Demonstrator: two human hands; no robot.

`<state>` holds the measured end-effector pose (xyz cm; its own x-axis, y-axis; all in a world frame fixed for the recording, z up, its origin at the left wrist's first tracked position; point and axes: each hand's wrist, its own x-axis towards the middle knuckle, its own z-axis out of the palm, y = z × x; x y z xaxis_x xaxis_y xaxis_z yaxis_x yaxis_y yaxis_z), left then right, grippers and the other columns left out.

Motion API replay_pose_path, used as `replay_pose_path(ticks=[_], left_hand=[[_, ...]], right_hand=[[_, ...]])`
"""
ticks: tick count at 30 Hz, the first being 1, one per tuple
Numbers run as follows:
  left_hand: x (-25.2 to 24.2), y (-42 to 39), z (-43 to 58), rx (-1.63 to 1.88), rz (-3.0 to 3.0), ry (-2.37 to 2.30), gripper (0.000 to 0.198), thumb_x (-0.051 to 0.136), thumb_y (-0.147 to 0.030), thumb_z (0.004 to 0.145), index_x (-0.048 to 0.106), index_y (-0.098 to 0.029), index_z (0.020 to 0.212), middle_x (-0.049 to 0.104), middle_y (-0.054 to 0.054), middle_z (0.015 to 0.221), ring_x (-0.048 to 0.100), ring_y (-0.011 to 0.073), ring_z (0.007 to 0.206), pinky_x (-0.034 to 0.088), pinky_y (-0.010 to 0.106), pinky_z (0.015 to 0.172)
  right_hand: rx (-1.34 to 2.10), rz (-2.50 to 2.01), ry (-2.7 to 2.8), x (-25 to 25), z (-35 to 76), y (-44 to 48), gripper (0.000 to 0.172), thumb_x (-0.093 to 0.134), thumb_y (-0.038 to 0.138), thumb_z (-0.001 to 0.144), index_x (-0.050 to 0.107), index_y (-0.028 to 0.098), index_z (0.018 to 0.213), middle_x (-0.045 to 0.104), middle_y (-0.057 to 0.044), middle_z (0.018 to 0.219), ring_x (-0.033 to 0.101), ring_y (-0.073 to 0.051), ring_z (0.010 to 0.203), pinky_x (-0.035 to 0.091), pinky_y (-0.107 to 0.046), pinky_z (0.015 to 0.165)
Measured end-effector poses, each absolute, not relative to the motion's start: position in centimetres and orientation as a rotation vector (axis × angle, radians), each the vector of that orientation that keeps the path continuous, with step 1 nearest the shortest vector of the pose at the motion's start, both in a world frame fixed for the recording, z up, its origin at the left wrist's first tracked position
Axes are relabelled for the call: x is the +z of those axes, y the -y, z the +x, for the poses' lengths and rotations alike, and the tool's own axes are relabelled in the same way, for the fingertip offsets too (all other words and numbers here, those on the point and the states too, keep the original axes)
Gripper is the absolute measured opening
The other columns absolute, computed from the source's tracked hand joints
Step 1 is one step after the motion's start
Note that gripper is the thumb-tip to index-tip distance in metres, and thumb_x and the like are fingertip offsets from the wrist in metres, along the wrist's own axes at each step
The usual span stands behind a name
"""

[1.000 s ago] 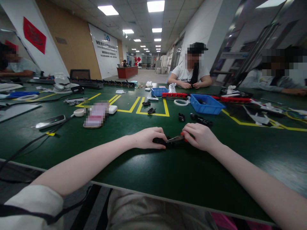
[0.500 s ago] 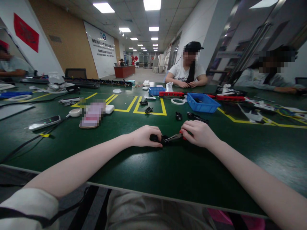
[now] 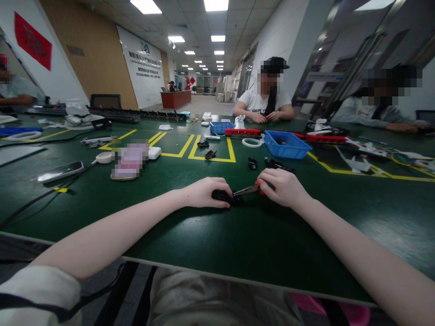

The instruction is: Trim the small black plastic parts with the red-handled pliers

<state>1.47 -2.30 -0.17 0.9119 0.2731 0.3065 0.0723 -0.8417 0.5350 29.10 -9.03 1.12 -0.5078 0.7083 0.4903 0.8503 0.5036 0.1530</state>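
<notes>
Bright ceiling lights [image 3: 216,5] shine over a big green bench [image 3: 210,244], where the left hand [image 3: 207,192] curls its fingers round a small black part [image 3: 220,195], on the bench or just above it. It looks light, hard and maybe a bit slippery, so its fatter left end seems the best place to hold. Both arms [image 3: 136,222] reach in from the sides, and the right hand [image 3: 282,186], back facing up, holds the pliers [image 3: 247,189] by their red handles [image 3: 258,186], with the tips at the part's right end.
</notes>
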Motion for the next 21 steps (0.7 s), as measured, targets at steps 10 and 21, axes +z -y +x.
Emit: replay_pose_path(ticks=[10,21], left_hand=[[-0.40,1.99,1.39,0.507,2.460,-0.183,0.024,0.068,-0.025,0.086,0.072,-0.018,0.109,0.063,0.008,0.107,0.062,0.0184,0.100,0.047,0.031,0.093],[-0.62,1.77,1.40,0.505,2.474,-0.195,0.023,0.069,-0.026,0.085,0.073,-0.018,0.106,0.064,0.009,0.109,0.062,0.0189,0.101,0.047,0.033,0.094]], right_hand=[[-0.470,-1.313,2.325,1.22,28.77,9.36,0.031,0.039,0.030,0.096,0.063,0.019,0.081,0.068,-0.007,0.082,0.060,-0.017,0.071,0.042,-0.031,0.066],[-0.472,-1.278,2.435,1.24,28.56,9.26,0.032,0.039,0.032,0.096,0.065,0.017,0.082,0.067,-0.008,0.084,0.059,-0.018,0.073,0.040,-0.031,0.066]])
